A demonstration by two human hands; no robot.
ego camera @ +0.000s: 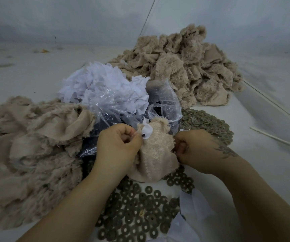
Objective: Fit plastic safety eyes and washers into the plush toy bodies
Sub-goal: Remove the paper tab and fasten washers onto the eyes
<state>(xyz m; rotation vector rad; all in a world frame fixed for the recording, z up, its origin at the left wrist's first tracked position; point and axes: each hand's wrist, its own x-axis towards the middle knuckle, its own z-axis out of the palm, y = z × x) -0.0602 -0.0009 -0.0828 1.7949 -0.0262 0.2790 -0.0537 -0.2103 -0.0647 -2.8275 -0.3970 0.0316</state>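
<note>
Between both clenched hands' grip, left [119, 145] and right [195, 149], beige inside-out plush body [155, 154] shows a dark eye [143, 135].

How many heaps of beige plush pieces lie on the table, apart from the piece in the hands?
2: one plush heap at the left, another heap at the back right. More may be hidden under the plastic bags.

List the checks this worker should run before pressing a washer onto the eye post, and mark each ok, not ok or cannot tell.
1. Plush body held inside out by both hands: ok.
2. Left hand pinches the fabric at the eye post: ok.
3. Right hand grips the opposite edge: ok.
4. Washer already in a hand: cannot tell.
5. Loose washers lie near the hands: ok.
6. Eye seated straight on the fur side: cannot tell, hidden.
</note>
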